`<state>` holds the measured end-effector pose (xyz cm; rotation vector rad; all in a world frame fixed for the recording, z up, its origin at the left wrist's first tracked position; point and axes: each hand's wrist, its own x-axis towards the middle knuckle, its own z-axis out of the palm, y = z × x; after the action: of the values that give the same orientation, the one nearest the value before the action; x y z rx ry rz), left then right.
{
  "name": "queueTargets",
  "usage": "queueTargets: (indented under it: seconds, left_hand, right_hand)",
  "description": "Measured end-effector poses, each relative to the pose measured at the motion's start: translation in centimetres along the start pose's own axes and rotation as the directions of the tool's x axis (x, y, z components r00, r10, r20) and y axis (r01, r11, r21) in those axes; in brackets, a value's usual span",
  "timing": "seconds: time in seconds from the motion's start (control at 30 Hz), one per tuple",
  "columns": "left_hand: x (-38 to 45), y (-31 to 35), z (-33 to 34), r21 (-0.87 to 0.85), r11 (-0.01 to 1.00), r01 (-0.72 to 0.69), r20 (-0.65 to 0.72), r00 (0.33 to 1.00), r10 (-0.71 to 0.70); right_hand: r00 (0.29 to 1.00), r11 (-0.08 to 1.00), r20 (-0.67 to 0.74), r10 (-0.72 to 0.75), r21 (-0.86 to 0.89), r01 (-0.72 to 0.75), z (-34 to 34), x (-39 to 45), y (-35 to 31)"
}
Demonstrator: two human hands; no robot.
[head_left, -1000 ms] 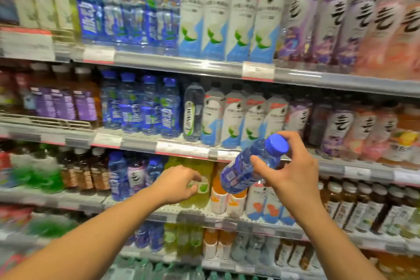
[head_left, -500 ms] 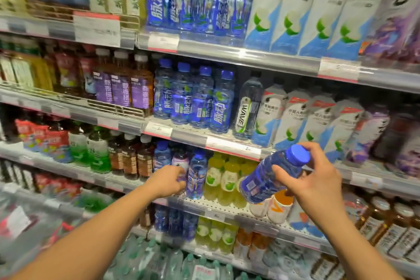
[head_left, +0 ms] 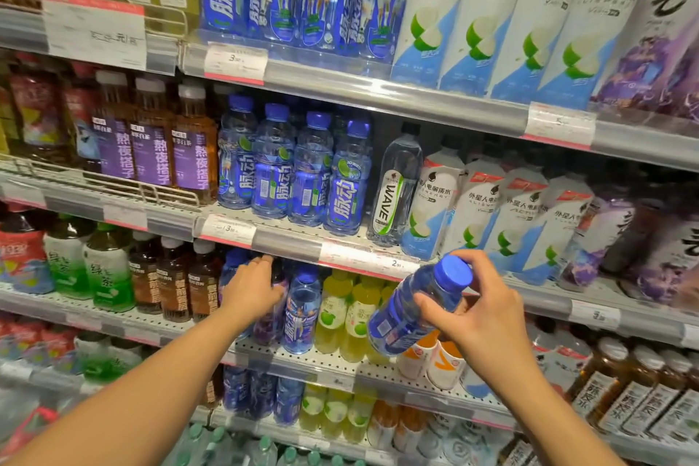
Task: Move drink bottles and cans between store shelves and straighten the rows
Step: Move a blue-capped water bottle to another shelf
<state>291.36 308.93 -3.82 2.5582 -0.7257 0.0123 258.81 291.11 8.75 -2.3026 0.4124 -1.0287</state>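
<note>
My right hand grips a blue-capped, blue-labelled drink bottle, tilted with its cap up and to the right, in front of the third shelf. My left hand reaches into that shelf and wraps around a purple-labelled bottle standing next to another blue bottle. Most of the purple bottle is hidden behind my fingers. A row of matching blue bottles stands on the shelf above.
Yellow-green bottles and orange-and-white cups stand on the third shelf between my hands. A clear WAVE bottle and white-and-blue bottles fill the shelf above. Brown tea bottles stand to the left. Price-tag rails edge every shelf.
The view has shifted left and closer to the shelves. My left hand has gone from the yellow-green bottles to the purple-labelled bottle further left. My right hand still holds the blue bottle.
</note>
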Motion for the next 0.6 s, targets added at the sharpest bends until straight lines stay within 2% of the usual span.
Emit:
queueTargets:
  seconds: [0.27,0.37,0.47,0.6]
  left_hand:
    - [0.0,-0.2,1.6,-0.046,0.998,0.046,-0.017,0.999,-0.047]
    - [-1.5,-0.6,2.0,-0.169,0.986,0.003,-0.073,0.997,-0.016]
    - [-2.7,-1.4,1.7,-0.332,0.942,-0.049,-0.057,0.998,0.032]
    - [-4.3,-3.1,0.7,-0.442,0.895,-0.053,-0.073,0.997,0.024]
  right_hand:
    - [1.000,1.000,0.019,-0.007,-0.017,0.007,2.5,1.6,0.5]
    - [0.999,0.999,0.037,-0.039,-0.007,0.039,4.0,1.6,0.4]
    - [0.996,0.998,0.074,-0.056,0.022,0.054,5.8,1.4,0.1]
    - [0.987,0.996,0.139,-0.081,0.056,0.074,8.1,1.2,-0.5]
